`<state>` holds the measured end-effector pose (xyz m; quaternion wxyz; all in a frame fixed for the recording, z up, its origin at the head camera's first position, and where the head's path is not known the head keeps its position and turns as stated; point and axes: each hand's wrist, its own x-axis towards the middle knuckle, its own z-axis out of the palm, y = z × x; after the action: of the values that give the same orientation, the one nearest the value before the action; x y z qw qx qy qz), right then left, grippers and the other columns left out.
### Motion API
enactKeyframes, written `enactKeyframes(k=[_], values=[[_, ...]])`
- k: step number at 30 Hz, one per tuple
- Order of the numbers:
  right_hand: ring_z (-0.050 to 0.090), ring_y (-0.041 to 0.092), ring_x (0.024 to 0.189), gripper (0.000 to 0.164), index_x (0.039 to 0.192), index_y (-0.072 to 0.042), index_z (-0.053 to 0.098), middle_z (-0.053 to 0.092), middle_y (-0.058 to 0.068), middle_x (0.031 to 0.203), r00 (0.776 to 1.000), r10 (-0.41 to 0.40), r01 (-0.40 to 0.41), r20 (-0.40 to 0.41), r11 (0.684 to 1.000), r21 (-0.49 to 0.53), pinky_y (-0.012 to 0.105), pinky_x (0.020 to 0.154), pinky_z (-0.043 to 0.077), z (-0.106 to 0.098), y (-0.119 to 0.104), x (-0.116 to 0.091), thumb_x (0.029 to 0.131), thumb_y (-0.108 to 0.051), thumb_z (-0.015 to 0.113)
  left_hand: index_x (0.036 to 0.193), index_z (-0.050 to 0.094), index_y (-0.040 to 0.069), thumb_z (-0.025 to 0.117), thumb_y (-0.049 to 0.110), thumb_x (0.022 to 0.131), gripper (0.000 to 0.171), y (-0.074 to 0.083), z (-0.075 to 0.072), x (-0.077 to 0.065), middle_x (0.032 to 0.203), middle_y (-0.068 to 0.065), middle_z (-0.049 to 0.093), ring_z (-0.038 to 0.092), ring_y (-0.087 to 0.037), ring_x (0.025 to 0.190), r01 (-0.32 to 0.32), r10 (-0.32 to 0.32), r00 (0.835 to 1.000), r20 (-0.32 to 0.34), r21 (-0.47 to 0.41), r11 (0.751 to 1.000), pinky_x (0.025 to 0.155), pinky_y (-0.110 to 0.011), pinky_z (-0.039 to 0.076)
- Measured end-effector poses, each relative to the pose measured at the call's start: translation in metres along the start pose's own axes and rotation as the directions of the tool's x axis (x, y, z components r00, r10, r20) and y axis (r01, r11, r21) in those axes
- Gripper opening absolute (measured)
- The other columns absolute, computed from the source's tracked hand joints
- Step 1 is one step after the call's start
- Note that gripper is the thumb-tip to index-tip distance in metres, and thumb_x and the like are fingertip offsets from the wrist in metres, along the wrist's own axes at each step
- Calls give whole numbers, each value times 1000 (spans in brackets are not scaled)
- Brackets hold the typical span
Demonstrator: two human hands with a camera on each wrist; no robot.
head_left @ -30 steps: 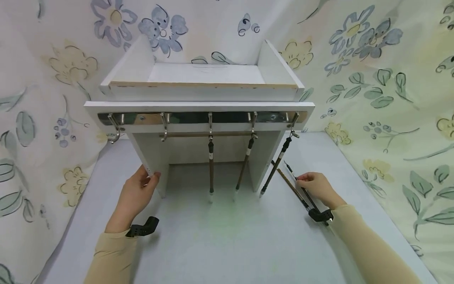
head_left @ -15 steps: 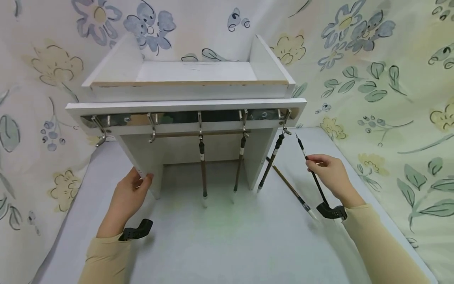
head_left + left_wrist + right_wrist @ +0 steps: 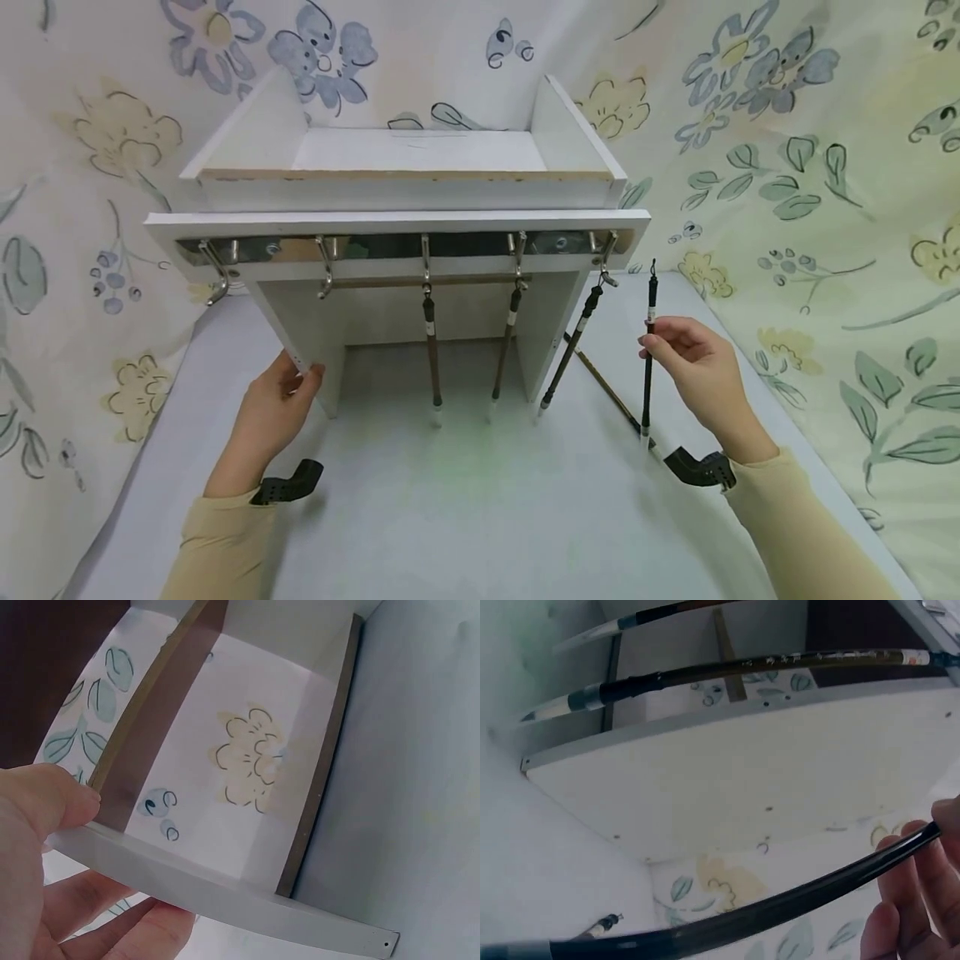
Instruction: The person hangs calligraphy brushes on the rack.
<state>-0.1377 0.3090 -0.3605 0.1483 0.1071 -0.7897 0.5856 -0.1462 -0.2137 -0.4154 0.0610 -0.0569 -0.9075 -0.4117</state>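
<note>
Head view: which way is the brush (image 3: 647, 383) pointing?

Its bristles are pointing down toward the table (image 3: 480, 517) and its loop up, so the long axis is standing nearly upright.

And the grip?

The right hand (image 3: 701, 371) is pinching it, thumb closed against fingers, above the middle of the shaft; most of the length is hanging below the grip. The left hand (image 3: 273, 412) is gripping the near edge of the rack (image 3: 397, 222) by its left panel (image 3: 300, 312), thumb and fingers on opposite faces.

Are you counting?

Five brushes are showing: the one in the grip, three hanging brushes (image 3: 567, 354) to its left, and one lying brush (image 3: 600, 379) resting on the table, low on that same side. Five hooks (image 3: 327, 260) are lining the rack; the three nearest the right hand are bearing brushes.

What's standing in the way?

The right panel (image 3: 727, 787) and the nearest hanging brush are standing between the grip and the rack's inside. Below the grip, the bristle end is crossing in front of the lying brush; I can't tell whether they're touching. Floral cloth (image 3: 810, 250) is rising beyond the grip and to its right.
</note>
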Motion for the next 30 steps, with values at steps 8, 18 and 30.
enactKeyframes(k=[8,18,30], values=[[67,17,83,21,109,10,62,69,10,96,996,-91,89,7,985,146,23,85,52,7,-13,-1,89,7,64,151,33,18,44,39,102,55,-1,1,1,140,-22,48,53,-49,117,-21,21,1000,-4,8,1000,81,-62,50],[67,20,81,20,106,19,56,67,14,96,977,-212,207,-12,943,262,27,83,54,17,-27,-4,86,17,59,151,33,18,44,39,102,55,2,-1,0,140,-22,48,53,-48,117,-13,13,1000,-4,3,1000,81,-62,50],[69,23,79,21,104,18,60,70,16,93,932,-361,335,27,889,313,29,81,55,38,-45,-7,84,21,59,152,31,18,44,40,102,56,0,1,0,140,-23,48,52,-49,117,-11,11,1000,0,7,1000,80,-63,50]])
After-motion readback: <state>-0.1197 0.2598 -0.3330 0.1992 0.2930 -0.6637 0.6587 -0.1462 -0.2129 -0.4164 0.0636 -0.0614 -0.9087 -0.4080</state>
